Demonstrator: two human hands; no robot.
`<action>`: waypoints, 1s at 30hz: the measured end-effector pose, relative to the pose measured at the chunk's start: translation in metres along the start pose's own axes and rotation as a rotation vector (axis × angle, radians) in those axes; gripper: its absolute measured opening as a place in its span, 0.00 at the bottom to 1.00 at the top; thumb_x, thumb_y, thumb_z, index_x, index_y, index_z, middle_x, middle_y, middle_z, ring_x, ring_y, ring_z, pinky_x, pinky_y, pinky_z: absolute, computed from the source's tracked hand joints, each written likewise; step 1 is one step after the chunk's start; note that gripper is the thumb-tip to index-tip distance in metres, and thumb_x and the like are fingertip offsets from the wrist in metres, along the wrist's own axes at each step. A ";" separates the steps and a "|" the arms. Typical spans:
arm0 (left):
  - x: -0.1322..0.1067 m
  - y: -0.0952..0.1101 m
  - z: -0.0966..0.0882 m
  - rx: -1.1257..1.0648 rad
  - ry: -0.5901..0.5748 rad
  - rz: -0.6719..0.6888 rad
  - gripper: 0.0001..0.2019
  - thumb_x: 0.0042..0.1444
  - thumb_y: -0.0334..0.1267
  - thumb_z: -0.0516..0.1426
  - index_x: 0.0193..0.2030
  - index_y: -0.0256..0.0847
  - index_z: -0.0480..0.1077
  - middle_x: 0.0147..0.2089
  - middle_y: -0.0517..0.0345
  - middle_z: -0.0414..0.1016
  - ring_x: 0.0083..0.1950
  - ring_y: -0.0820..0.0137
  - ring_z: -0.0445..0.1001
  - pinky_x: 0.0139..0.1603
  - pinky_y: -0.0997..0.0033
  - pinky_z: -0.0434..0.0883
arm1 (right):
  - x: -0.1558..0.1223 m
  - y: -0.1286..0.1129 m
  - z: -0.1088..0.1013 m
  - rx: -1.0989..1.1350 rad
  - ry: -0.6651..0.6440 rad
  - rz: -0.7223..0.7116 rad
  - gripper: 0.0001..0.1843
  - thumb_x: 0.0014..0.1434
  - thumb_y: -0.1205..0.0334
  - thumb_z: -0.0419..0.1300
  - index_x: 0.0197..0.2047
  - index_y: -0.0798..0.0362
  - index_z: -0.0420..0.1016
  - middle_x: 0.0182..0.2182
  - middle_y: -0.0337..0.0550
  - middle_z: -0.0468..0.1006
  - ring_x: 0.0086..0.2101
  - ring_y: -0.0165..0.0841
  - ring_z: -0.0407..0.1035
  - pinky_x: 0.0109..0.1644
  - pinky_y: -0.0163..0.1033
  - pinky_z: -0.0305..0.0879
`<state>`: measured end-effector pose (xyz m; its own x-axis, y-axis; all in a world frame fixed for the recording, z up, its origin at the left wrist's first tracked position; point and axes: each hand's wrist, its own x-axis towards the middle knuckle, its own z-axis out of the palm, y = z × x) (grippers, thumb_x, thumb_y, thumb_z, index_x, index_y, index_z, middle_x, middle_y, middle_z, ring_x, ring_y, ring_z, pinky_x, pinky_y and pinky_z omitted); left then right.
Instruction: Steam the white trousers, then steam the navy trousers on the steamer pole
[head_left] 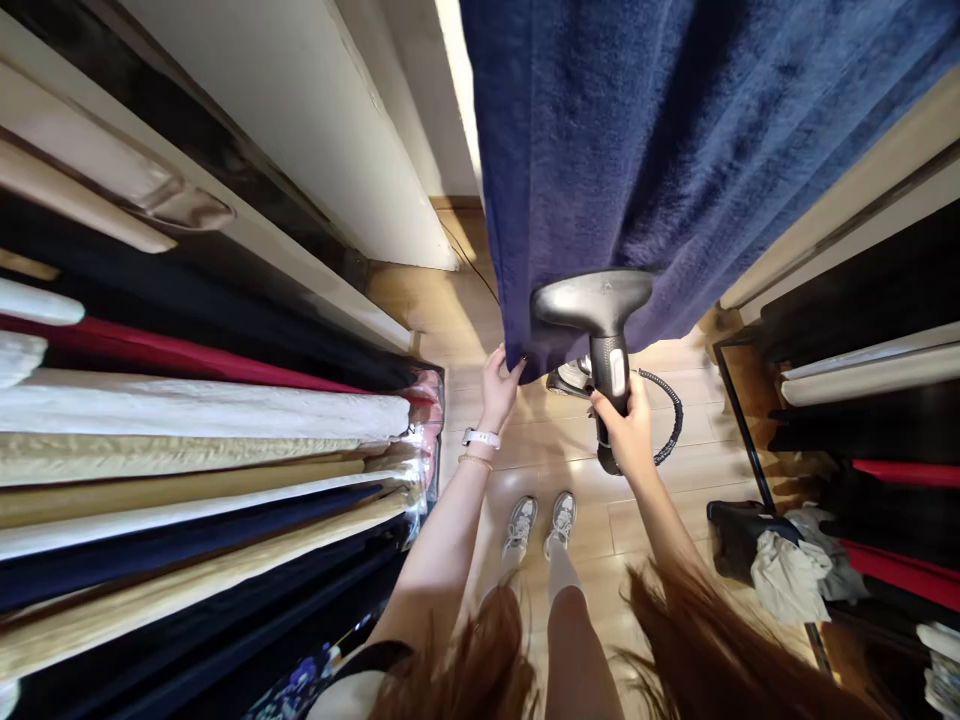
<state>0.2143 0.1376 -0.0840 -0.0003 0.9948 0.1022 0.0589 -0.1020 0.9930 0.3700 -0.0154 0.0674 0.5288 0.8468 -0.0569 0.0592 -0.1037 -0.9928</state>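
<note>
A long blue cloth (570, 170) hangs in front of me, with soft vertical folds. With my left hand (501, 385) I pinch its lower left corner between thumb and fingers. My right hand (628, 420) is wrapped round the black handle of a garment steamer (596, 300). The steamer's wide dark head lies against or just before the lower part of the cloth; exact contact is hard to tell. From the handle's side a black ribbed hose (670, 410) curves down. Behind the handle, the steamer's base (574, 377) is partly hidden.
Hanging garments (202, 405) in many colours crowd the left side. More dark and red clothes (892, 410) hang at the right, by a black metal rack frame (742, 430). A crumpled pale cloth (791, 575) lies low at right. A thin cable (472, 262) runs near the white panel (360, 130).
</note>
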 end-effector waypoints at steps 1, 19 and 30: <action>0.000 -0.003 -0.002 -0.019 0.005 -0.019 0.15 0.54 0.46 0.64 0.43 0.37 0.75 0.49 0.46 0.78 0.55 0.61 0.74 0.64 0.61 0.68 | 0.007 -0.001 0.001 -0.020 -0.005 -0.029 0.20 0.53 0.51 0.65 0.45 0.50 0.69 0.34 0.38 0.74 0.33 0.33 0.67 0.40 0.41 0.67; -0.068 -0.026 -0.096 0.206 0.213 -0.212 0.17 0.50 0.52 0.64 0.33 0.37 0.75 0.28 0.57 0.72 0.31 0.71 0.67 0.36 0.74 0.66 | 0.055 0.015 0.038 -0.168 -0.281 -0.120 0.18 0.52 0.52 0.63 0.45 0.50 0.71 0.32 0.36 0.73 0.33 0.35 0.66 0.41 0.40 0.63; -0.108 -0.012 -0.117 0.228 0.219 -0.316 0.19 0.52 0.53 0.64 0.26 0.40 0.65 0.23 0.62 0.64 0.29 0.72 0.64 0.33 0.75 0.64 | 0.035 -0.003 0.055 -0.216 -0.258 -0.203 0.17 0.50 0.53 0.64 0.43 0.48 0.70 0.32 0.37 0.74 0.33 0.36 0.67 0.41 0.41 0.64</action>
<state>0.0966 0.0308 -0.1004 -0.2640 0.9494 -0.1701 0.2407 0.2357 0.9416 0.3414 0.0430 0.0628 0.2594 0.9619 0.0865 0.3318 -0.0046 -0.9433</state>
